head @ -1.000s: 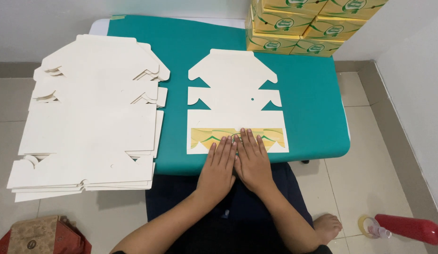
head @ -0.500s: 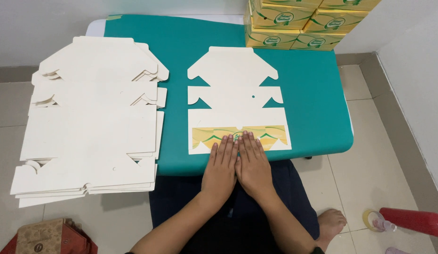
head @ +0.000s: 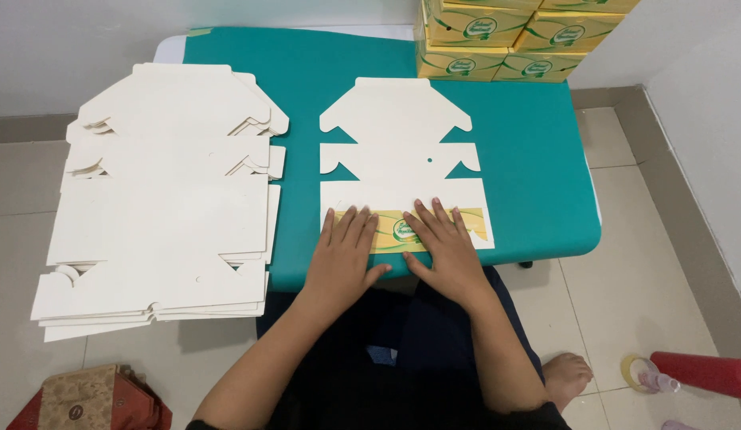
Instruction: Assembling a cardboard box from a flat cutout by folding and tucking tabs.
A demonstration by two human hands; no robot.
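One flat carton blank (head: 398, 159) lies on the teal bench (head: 529, 175), white side up, its long axis running from the near edge to the far edge and its pointed roof-shaped flap aimed at the far side. Its nearest panel is folded over so that a yellow-and-green printed strip (head: 402, 231) faces up along the near bench edge.

Two hands rest on that strip. The left hand (head: 345, 255) lies flat with fingers spread and apart, palm down on the left half of the fold. The right hand (head: 443, 253) lies just beside it, also flat and open, fingers pointing far, on the right half. Neither grip is closed around anything; both only press down.

One thick stack of white blanks (head: 163, 199) sits to the left, overhanging the left and near bench edges. At the far right corner stand printed yellow-green cartons (head: 506, 40); four show in part, the rest cut off by the frame.

Bare teal surface shows between the stack and the single blank, and a wider strip to its right. On the tiled floor (head: 625, 239) are one brown bag (head: 84, 402) at near left, one red bottle (head: 701, 373) lying at near right, and one bare foot (head: 565, 374).
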